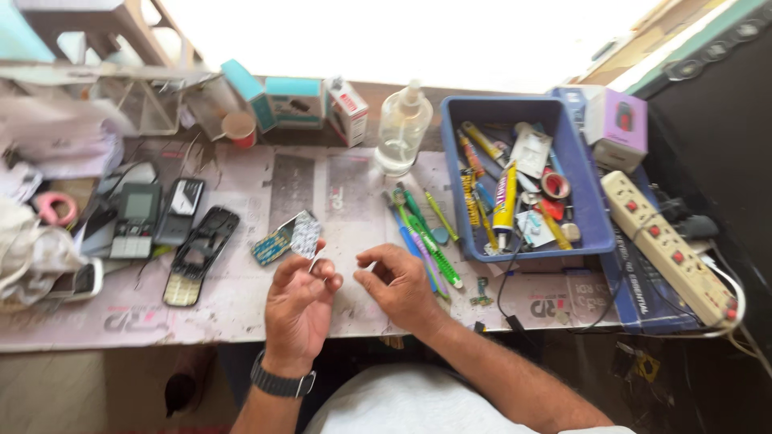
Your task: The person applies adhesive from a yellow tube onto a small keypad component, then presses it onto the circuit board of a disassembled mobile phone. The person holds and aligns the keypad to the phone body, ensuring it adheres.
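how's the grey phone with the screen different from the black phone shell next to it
The grey phone looks whole, with a screen above its keys; the black phone shell is an open frame with holes where parts would sit. The grey phone lies almost square to the bench edge, the shell slanted. The grey one is shorter and blockier, the shell longer. Both lie flat on the bench, untouched by either hand.

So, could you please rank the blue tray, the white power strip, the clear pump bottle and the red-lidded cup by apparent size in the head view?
1. blue tray
2. white power strip
3. clear pump bottle
4. red-lidded cup
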`<state>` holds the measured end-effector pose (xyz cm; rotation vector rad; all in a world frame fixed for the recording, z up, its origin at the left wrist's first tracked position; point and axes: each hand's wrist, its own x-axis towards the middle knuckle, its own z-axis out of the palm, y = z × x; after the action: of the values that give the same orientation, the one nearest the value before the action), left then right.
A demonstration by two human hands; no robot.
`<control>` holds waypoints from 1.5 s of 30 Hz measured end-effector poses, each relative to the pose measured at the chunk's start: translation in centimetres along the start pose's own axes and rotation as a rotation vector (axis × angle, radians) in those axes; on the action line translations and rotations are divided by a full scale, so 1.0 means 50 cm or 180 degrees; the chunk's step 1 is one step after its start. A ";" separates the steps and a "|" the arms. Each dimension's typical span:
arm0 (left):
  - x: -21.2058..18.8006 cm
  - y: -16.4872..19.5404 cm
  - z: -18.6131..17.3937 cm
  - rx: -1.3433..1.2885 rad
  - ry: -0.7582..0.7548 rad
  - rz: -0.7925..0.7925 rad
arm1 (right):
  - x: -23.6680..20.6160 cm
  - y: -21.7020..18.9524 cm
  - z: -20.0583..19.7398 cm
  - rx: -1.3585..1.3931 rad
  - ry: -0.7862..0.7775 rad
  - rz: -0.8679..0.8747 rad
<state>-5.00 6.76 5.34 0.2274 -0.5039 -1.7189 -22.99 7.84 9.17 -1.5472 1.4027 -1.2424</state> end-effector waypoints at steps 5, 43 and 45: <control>0.000 -0.015 0.010 0.0766 0.0067 0.0379 | -0.004 0.026 0.010 -0.0207 0.0055 0.0054; -0.016 0.041 0.054 0.4494 -0.0353 0.2454 | -0.027 0.074 0.007 0.1658 -0.0174 0.0656; -0.015 0.029 0.049 0.4083 -0.0102 0.2175 | -0.038 0.070 0.011 0.1706 -0.0212 0.0695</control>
<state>-4.59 7.82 8.06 0.8174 -1.4670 -0.5438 -23.49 9.03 5.37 -1.0300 1.0472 -1.2841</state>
